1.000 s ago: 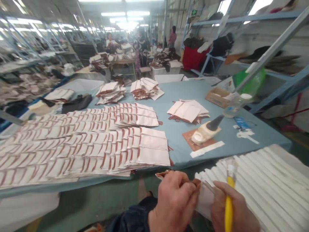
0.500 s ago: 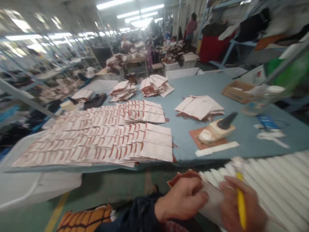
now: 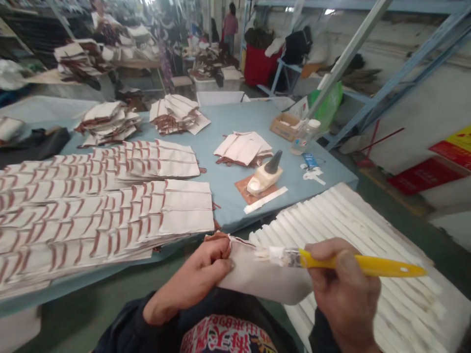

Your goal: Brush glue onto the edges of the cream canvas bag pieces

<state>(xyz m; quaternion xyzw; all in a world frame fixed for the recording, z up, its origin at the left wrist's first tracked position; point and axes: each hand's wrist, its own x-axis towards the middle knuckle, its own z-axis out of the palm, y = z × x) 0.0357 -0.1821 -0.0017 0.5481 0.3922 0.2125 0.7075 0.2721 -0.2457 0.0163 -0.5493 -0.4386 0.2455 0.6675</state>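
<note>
Pale panel (image 3: 268, 279), at near centre: seemingly light, soft, best held by its brown-edged left end, where the left hand (image 3: 206, 264) pinches it. Right hand (image 3: 342, 287) grips a yellow-handled brush (image 3: 382, 266), bristles over the panel; blue table (image 3: 235, 113) beyond, white strips (image 3: 331, 220) right.

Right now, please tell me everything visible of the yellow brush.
The brush has a yellow, plastic-looking handle with a hole near its end, a smeared, metallic ferrule and white-coated bristles. Gripped in the right hand, it lies sideways across the view, bristles pointing left over the pale piece; whether they touch is unclear.
</note>
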